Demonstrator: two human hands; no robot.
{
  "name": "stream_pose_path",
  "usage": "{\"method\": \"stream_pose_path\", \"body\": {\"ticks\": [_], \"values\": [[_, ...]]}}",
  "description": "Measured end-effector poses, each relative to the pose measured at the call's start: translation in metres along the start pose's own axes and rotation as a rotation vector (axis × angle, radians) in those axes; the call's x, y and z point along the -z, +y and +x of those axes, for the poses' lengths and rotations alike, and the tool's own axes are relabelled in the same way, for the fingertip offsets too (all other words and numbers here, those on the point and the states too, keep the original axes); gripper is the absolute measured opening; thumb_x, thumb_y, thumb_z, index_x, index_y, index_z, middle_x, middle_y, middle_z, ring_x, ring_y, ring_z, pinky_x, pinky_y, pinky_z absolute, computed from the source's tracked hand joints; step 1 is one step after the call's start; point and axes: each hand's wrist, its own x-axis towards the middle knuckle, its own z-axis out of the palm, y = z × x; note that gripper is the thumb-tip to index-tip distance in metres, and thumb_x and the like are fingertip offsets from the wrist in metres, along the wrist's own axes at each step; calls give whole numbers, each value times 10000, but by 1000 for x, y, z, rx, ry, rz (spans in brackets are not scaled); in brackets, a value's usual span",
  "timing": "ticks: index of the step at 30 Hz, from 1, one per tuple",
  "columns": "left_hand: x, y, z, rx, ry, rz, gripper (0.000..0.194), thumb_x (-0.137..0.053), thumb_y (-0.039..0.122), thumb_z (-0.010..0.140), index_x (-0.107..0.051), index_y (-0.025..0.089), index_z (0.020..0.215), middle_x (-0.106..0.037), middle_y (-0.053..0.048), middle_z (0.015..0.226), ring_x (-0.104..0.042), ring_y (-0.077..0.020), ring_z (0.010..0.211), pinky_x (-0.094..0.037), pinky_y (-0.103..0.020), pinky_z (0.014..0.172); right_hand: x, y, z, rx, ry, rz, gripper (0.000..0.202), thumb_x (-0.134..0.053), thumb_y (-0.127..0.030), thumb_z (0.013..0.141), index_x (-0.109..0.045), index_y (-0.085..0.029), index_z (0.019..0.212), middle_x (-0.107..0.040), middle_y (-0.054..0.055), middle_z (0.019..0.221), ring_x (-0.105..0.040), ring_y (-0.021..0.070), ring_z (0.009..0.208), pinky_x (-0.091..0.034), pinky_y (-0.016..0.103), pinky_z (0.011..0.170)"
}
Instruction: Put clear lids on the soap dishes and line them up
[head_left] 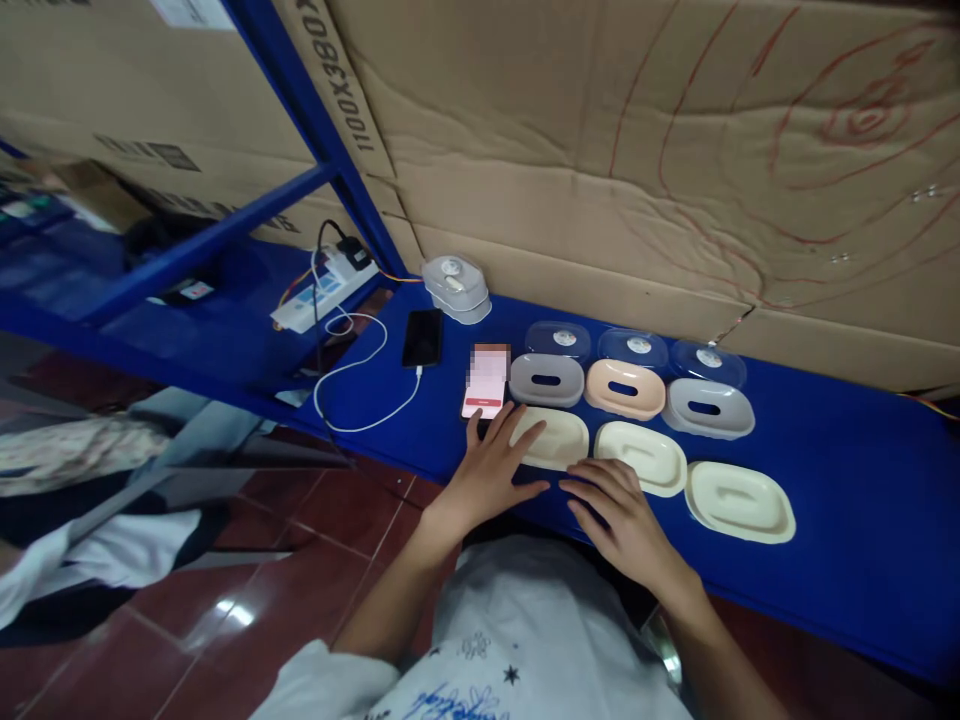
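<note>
Someone's starry shirt (544, 630) is showing behind spread left hand (486, 474) and spread right hand (621, 510), three cream trays (652, 455) lying alongside, cardboard (337, 80) reading "1100X380" beyond.

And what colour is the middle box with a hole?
The middle box is peach, clearest in the head view.

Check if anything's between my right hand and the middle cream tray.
Nothing visible: your right hand is at the near-left edge of the middle cream tray, overlapping it in view. Whether they touch is unclear.
</note>
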Motion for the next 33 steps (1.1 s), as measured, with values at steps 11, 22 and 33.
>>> {"method": "stream_pose_path", "body": {"ticks": [11,22,33], "values": [[23,7,-3,214,209,-603,527,-687,345,1021,-533,324,1525,-541,-133,1589,-529,-337,1444,-437,-538,1184,-18,1,10,-155,75,6,422,-521,-87,1061,-683,-306,1383,-793,53,1163,-720,238,1077,-453,480,1072],[11,8,-9,935,-148,-2217,518,-826,341,876,-695,122,1327,-787,-168,1215,-702,-351,1250,-525,-460,1105,46,8,64,-11,-212,208,325,-571,-218,1089,-641,-273,1401,-792,58,1167,-729,228,1081,-536,405,1010],[0,6,-5,1165,-160,-2439,385,-740,359,975,-676,123,1272,-814,-128,1150,-740,-310,1219,-597,-414,1049,-1,67,137,75,-247,-367,354,-605,-269,1089,-681,-212,1430,-785,118,1324,-721,294,1189,-506,485,1069]]}}
